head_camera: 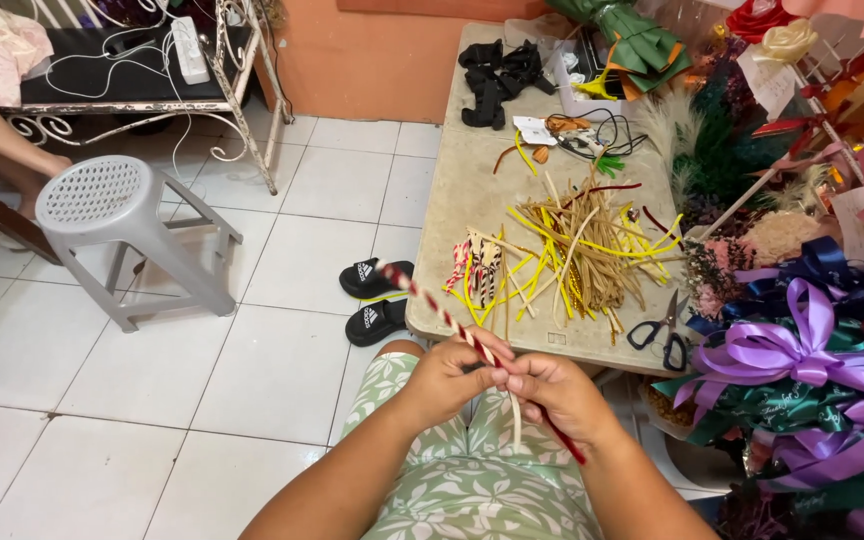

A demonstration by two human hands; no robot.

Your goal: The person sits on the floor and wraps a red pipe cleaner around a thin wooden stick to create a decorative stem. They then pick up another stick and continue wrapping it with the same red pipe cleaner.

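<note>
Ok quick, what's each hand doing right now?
Left hand: closed on the striped stick.
Right hand: closed on the same stick.

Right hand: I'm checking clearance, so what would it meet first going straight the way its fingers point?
The right hand points left, so it meets the left hand at once; their fingertips already touch around the red-and-white striped stick.

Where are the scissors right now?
The scissors lie on the table's near right edge, beside the stick pile and purple ribbon bows, beyond the right hand.
</note>
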